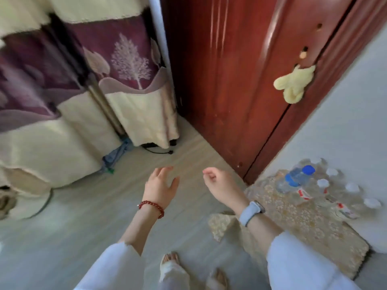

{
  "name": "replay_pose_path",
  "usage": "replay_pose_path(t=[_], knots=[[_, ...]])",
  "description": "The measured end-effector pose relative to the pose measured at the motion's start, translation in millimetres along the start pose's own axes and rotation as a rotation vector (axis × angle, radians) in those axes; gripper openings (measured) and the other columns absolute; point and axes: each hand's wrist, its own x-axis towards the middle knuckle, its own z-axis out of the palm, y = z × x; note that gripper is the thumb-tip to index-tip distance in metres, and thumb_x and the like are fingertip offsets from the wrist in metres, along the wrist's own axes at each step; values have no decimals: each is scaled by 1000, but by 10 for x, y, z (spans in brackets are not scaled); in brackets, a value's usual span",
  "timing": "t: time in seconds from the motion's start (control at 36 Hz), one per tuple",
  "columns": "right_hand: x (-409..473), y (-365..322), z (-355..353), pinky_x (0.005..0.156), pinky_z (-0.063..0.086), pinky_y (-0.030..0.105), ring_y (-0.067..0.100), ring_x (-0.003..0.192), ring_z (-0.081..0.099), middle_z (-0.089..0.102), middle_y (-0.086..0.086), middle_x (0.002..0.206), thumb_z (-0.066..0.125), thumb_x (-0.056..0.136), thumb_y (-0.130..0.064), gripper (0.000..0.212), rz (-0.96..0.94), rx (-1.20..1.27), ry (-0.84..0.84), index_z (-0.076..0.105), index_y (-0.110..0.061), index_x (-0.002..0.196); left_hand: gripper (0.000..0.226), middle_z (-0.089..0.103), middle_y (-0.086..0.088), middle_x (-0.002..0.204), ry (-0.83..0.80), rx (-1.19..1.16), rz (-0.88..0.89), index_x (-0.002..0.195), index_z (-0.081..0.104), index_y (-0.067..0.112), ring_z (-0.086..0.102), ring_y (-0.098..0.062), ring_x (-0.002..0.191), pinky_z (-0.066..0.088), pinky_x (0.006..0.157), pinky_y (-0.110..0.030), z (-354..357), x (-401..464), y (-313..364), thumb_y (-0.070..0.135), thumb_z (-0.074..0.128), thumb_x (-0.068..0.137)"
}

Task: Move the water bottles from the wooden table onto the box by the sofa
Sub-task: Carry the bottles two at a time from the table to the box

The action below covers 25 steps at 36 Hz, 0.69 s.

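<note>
Clear plastic water bottles (326, 185), most white-capped and one blue-capped lying across them, are gathered on the floral gold-brown cloth-covered box (303, 222) by the red-brown wooden door (219, 80), likely their drop-off spot. The left hand (160, 186) hangs with fingers spread, holding nothing; the right hand (219, 183) is loosely curled and empty, seemingly free for another load.

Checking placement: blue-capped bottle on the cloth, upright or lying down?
Lying down. The blue-capped bottle lies on its side, resting against the white-capped bottles.
</note>
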Motion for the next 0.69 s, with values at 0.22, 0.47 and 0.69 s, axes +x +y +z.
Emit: replay_pose_path(t=[0.22,0.47,0.69], knots=[[52,-1513,1708,94,46,34,23,107,58,64,6,115,47,92,-24,27,-295,-224,-410,58,-15,115,34,56,-9,120,357,7,-354,117,57,14,52,-28,114,43,95,-43,-1473,-777,-1735,28,59,85],[-546,-3421,4255,92,40,27,25,108,58,64,10,115,47,93,-20,28,-632,-401,-732,58,-9,116,32,57,-9,118,634,-16,-681,115,58,13,52,-28,113,42,97,-45,-3151,-2008,-3730,28,57,86],[-1316,-4606,6152,92,43,30,21,106,58,62,9,116,46,94,-23,31,-885,-514,-967,55,-10,120,32,56,-7,123,798,-38,-908,118,56,12,51,-24,115,40,99,-42,-4272,-3015,-5055,26,54,89]])
